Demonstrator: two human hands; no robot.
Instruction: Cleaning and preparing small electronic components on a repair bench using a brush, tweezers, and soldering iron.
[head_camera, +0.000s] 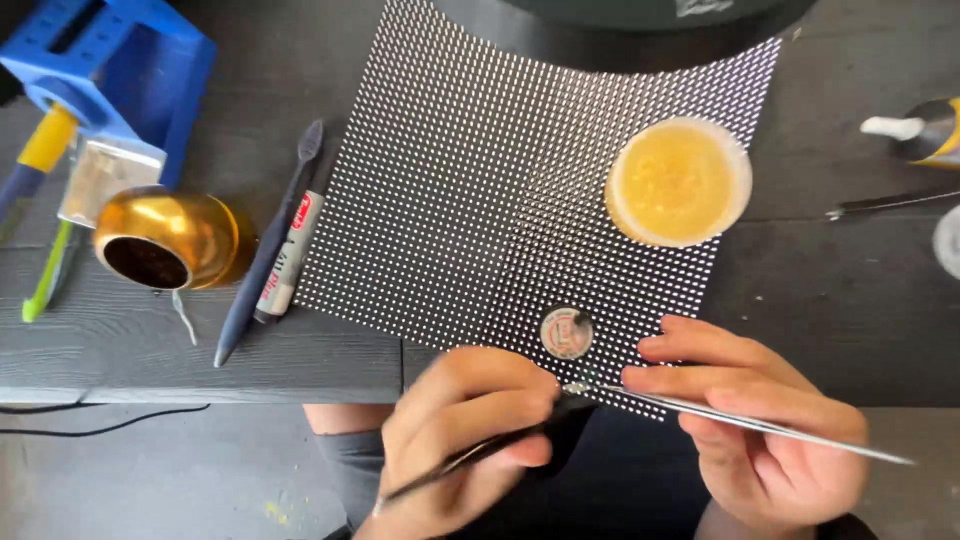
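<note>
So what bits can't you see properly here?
All in the head view:
- Tool tips: too small; whether they touch the dotted panel is unclear.
- Small disc: markings blurred.
- Dark round thing: cut off by the top edge.
- Bottle: cut off at the right edge.

At the far left of my dark wooden bench (120, 340) sits a blue stand (110, 60) with a yellow-handled tool (35, 150) poking out of it. Just in front of that I see a small silvery block (105, 175) and a shiny gold pot (170, 240) tipped towards me, its dark filling showing. A dark brush (265, 250) and a grey marker pen (290, 255) lie side by side next to the pot. A green stick (48, 275) lies at the left edge. Far right, a glue tube (920, 130) lies above a thin metal tool (890, 203).
</note>
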